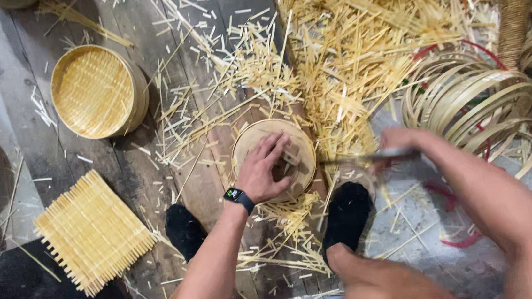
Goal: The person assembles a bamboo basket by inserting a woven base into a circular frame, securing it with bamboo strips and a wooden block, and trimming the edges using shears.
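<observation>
Dark wooden plank floor [25, 113] left of the round pale bamboo steamer base [276, 158] is mostly open between the round woven bamboo basket [95, 90] and the square yellow bamboo-slat mat [92, 230]. Right side blocked: heap of loose bamboo strips [359, 39], coils of bent bamboo hoops [473, 102]. Near side crowded by two black-socked feet [345, 216].

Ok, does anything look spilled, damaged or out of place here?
Only the litter: bamboo offcuts lie strewn across the floor, thickest above the round frame under the left hand. The right hand holds a blurred blade. Nothing looks broken.
</observation>
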